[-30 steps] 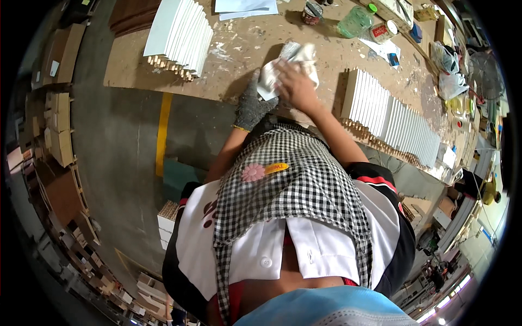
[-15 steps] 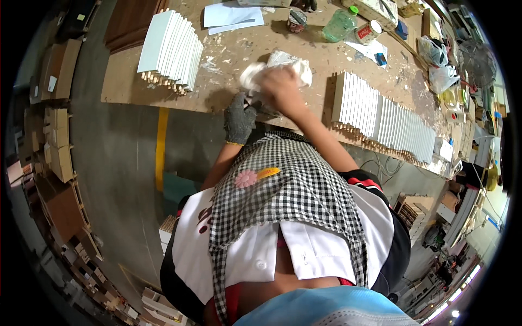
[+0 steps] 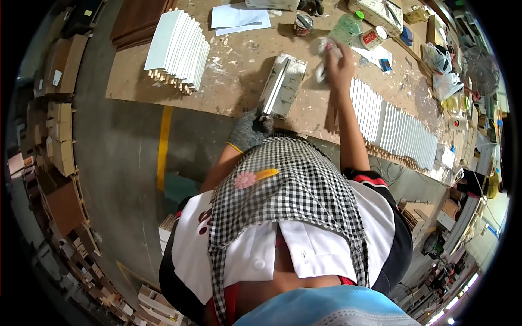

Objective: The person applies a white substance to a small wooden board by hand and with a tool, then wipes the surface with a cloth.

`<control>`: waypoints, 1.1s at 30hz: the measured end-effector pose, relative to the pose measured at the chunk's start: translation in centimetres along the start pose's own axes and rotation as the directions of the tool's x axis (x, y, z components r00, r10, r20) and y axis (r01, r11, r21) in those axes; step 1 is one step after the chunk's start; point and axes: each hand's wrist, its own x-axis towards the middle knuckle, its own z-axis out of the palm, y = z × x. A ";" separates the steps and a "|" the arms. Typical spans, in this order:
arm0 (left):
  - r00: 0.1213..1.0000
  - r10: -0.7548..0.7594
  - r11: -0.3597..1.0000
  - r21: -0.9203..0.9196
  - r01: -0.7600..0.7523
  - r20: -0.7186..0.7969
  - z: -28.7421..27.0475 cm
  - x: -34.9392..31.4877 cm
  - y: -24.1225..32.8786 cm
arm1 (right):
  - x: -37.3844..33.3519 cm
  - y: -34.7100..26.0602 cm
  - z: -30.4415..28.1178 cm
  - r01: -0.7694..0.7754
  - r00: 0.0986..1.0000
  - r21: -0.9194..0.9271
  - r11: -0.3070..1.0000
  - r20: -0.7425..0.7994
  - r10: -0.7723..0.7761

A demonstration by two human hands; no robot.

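My left hand (image 3: 247, 130), in a grey knit glove, is closed around the near end of a narrow white strip (image 3: 276, 87), seen edge-on. The strip leans along a paint-smeared block (image 3: 291, 89) at the table's front edge. My bare right hand (image 3: 341, 66) is raised to the right of the block, closed on a crumpled white cloth (image 3: 321, 70), blurred by motion. Behind it stands a green-tinted plastic bottle (image 3: 346, 28). Just right of my right wrist begins a long row of white panels (image 3: 375, 111).
At the left of the worktable (image 3: 228, 81) stands another stack of white panels (image 3: 176, 49) with wooden pegs at their near ends. Farther back are papers (image 3: 241, 19), an open tin (image 3: 303, 24), a white cup (image 3: 374, 37) and a blue block (image 3: 385, 65). Plastic bags (image 3: 447, 81) lie at the right.
My right hand has swung right with the cloth, away from the strip, uncovering the strip and block. My left hand has shifted slightly right and nearer to me.
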 end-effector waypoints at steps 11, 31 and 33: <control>0.976 -0.209 0.973 -0.083 0.213 0.057 -2.2 2.0 0.2 | 0.6 9.7 4.9 -0.235 0.914 -0.174 0.956 0.295 0.278; 0.882 0.298 0.347 0.819 -0.457 0.366 4.1 -2.6 1.2 | -4.0 -11.0 6.4 0.621 0.640 0.028 0.784 0.560 -0.526; 0.929 0.267 0.408 0.843 -0.349 0.255 4.0 -3.7 1.5 | -2.9 -11.3 5.1 0.640 0.584 0.058 0.767 0.612 -0.533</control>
